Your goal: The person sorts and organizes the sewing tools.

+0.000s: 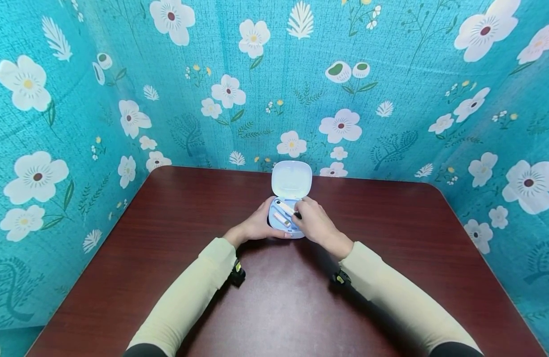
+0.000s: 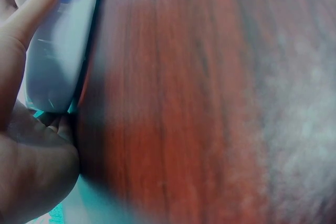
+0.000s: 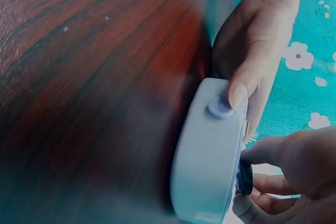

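Note:
A pale blue hinged case point(image 1: 272, 229) stands on the table with its lid point(image 1: 292, 179) raised at the back. My left hand point(image 1: 257, 224) grips the case's left side, its thumb along the front near a round button point(image 3: 220, 107). Over the case's right half, my right hand point(image 1: 316, 223) pinches a slim white item with a black end point(image 1: 285, 207), which lies slantwise at the tray. In the right wrist view the dark round end point(image 3: 244, 177) sits between thumb and fingers. A small pinkish stick point(image 1: 281, 219) lies in the tray. The white item's kind cannot be told.
The dark reddish-brown table point(image 1: 189, 208) extends to both sides and in front of the case. Behind it hangs a turquoise flowered cloth point(image 1: 265, 99), close to the raised lid. Small black devices are strapped at both wrists.

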`<state>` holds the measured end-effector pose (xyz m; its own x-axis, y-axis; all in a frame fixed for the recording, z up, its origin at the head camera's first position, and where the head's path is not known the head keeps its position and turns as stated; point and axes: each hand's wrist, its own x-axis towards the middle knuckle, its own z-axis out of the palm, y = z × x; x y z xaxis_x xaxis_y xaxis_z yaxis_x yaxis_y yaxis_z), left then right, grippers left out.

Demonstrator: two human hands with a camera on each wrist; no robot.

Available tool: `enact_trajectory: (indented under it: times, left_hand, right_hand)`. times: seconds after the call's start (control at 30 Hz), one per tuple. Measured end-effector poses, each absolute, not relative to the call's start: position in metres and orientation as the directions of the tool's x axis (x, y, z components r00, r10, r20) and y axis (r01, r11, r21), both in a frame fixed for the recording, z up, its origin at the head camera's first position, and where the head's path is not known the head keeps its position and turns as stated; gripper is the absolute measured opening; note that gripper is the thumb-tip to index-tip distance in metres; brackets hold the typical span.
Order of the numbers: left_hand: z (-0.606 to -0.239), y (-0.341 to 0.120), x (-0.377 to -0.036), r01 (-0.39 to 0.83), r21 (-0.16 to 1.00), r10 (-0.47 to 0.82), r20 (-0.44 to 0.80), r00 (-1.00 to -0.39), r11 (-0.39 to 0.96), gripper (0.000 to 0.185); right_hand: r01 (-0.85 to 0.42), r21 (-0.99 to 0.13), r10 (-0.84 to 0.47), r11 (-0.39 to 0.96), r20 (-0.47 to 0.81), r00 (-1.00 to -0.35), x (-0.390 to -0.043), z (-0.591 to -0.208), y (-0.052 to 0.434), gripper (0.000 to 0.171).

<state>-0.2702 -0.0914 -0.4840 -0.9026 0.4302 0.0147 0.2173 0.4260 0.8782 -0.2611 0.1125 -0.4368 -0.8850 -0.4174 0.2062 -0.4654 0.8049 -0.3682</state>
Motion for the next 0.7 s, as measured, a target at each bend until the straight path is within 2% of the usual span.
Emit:
enact_trajectory:
  times: [0.37, 0.7]
  left_hand:
    - [-0.4841, -0.0912, -0.271, 0.206, 0.873, 0.425, -0.002, -0.905, 0.443, 0.114]
    - [-0.4826, -0.0916, -0.2706, 0.2, 0.871, 0.423, -0.009, -0.906, 0.449, 0.115]
  right_hand:
    - [-0.454, -0.4, -0.405, 0.796, 0.205, -0.891, -0.2597, -0.438, 0.1101, 0.008]
    - [-0.495, -0.436, -0.45, 0.751, 0.211, -0.868, -0.2612, -0.4366, 0.116, 0.012]
